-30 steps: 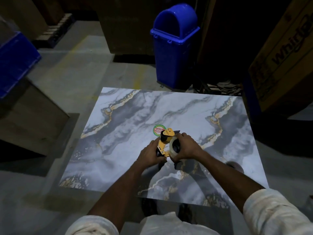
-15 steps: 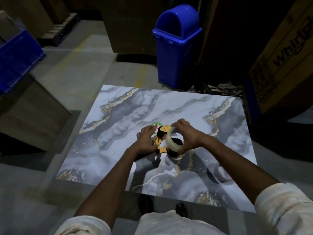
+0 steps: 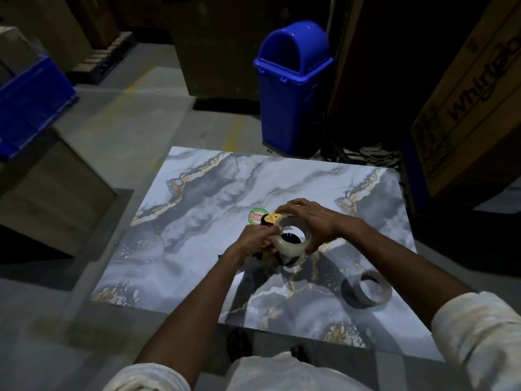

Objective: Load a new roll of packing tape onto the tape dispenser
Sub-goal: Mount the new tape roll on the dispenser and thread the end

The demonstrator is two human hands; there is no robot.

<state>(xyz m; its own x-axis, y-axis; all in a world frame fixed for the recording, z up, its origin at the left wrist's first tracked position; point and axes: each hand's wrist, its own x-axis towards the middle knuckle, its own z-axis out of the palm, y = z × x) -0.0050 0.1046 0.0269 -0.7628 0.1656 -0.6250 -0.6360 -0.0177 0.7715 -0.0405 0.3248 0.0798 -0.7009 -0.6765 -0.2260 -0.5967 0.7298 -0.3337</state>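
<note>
A pale translucent roll of packing tape [image 3: 290, 246] is held over the middle of a marble-patterned tabletop [image 3: 197, 221]. My right hand [image 3: 313, 221] curls over its far rim. My left hand [image 3: 255, 245] grips the tape dispenser [image 3: 269, 220] at the roll's left side; only its yellow and black head shows above my fingers, touching the roll's edge. The dispenser's handle and hub are hidden by my hands and the roll.
A second, darker roll [image 3: 366, 289] lies flat near the table's right front. A round green sticker [image 3: 256, 217] sits beside the dispenser. Behind the table stand a blue lidded bin [image 3: 293, 86], a large cardboard box [image 3: 476, 103] at right and a blue crate [image 3: 31, 103] at left.
The roll has tilted so its open core faces up, and my right hand has shifted over its far rim. The view has dropped, bringing the second roll into sight at right.
</note>
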